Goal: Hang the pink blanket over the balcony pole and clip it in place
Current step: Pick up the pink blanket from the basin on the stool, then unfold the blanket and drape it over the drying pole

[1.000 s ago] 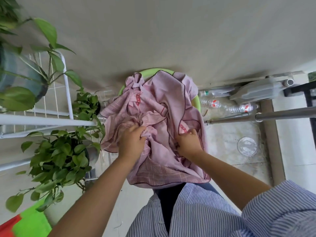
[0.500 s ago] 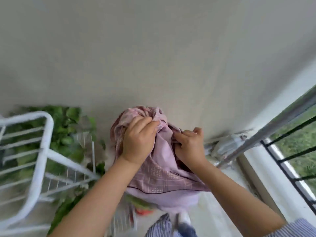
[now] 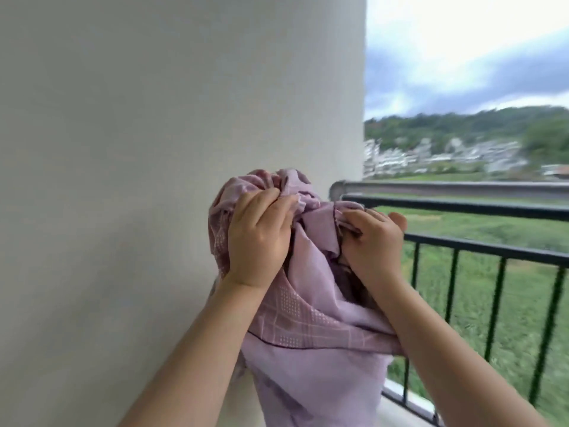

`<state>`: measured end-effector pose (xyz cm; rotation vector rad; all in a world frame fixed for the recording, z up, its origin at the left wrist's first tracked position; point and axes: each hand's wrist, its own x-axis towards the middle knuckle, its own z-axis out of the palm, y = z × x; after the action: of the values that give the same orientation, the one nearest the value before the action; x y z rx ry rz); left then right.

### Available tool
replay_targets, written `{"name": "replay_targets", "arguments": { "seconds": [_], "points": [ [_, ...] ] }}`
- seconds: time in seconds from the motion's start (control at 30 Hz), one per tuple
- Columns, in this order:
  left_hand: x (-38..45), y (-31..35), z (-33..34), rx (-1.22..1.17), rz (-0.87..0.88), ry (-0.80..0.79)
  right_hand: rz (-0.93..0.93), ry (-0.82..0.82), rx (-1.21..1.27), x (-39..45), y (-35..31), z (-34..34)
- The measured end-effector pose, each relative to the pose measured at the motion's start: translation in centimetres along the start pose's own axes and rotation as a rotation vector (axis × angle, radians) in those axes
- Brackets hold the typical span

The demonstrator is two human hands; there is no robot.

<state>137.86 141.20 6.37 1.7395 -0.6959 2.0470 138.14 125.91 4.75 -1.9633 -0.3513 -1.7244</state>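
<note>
The pink blanket [image 3: 311,331] is bunched up and held high in front of me, with its lower part hanging down between my arms. My left hand [image 3: 260,238] grips a wad of the cloth near its top. My right hand [image 3: 371,241] grips another bunched fold just to the right. A grey metal pole [image 3: 455,190] runs horizontally from the wall's corner to the right, just behind and right of the blanket's top. The blanket does not lie over the pole. No clip is in view.
A plain grey wall [image 3: 154,149] fills the left half of the view. A black railing [image 3: 480,251] with vertical bars runs below the pole on the right. Beyond it lie green fields, buildings and hills.
Both hands have lifted the blanket out of the green basin on the floor up to railing height. My view has swung up from the floor to the wall and pole.
</note>
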Motion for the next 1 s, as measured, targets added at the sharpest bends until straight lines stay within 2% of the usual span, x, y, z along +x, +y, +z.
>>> {"name": "replay_targets", "arguments": {
  "seconds": [0.07,0.17,0.23,0.33,0.37,0.43,0.47,0.5,0.63,0.73,0.77,0.83,0.87,0.9,0.93,1.0],
  "points": [
    [1.5,1.7,1.3,-0.093,-0.080,0.021,0.101,-0.115,-0.169,1.2,1.9,-3.6],
    [2.6,4.6,3.1,-0.243,-0.337,-0.004,0.342,-0.542,-0.331,1.3,4.6,-7.7],
    [2.9,7.3,4.5,-0.336,-0.423,-0.048,0.534,-0.705,-0.232,0.8,6.2,-9.8],
    [3.1,11.1,6.7,-0.455,-0.436,-0.061,0.786,-0.995,-0.185,-0.4,7.8,-12.2],
    [3.2,11.9,7.3,-0.485,-0.409,-0.053,0.820,-0.992,-0.157,-1.0,8.5,-12.6],
    [3.2,12.8,8.1,-0.537,-0.356,-0.066,0.968,-0.839,0.150,-1.6,9.3,-13.4],
    [3.0,13.1,8.5,-0.558,-0.344,-0.081,0.998,-0.756,0.277,-1.4,10.0,-13.5],
    [2.7,13.3,8.7,-0.576,-0.345,-0.098,0.980,-0.721,0.293,-1.0,10.9,-13.4],
    [0.3,12.9,9.1,-0.625,-0.402,-0.208,0.834,-0.786,-0.036,-0.4,14.2,-12.1],
    [-1.2,11.4,9.2,-0.655,-0.273,-0.370,0.753,-0.687,-0.133,0.8,15.7,-11.2],
    [-1.3,10.9,8.9,-0.696,-0.207,-0.519,0.754,-0.639,-0.108,1.3,15.9,-11.0],
    [-1.0,10.2,8.1,-0.763,-0.138,-1.039,0.725,-0.529,-0.014,2.6,16.0,-10.4],
    [-0.8,10.2,7.6,-0.784,-0.169,-1.313,0.710,-0.471,0.043,3.3,15.9,-10.2],
    [-0.5,10.1,7.3,-0.801,-0.242,-1.467,0.691,-0.425,0.119,4.0,15.6,-10.1],
    [-0.5,9.9,7.6,-0.821,-0.327,-1.462,0.678,-0.406,0.215,4.7,15.4,-10.2],
    [-0.2,9.7,8.5,-0.842,-0.537,-1.224,0.724,-0.439,0.552,6.1,15.2,-10.7]
  ]
}}
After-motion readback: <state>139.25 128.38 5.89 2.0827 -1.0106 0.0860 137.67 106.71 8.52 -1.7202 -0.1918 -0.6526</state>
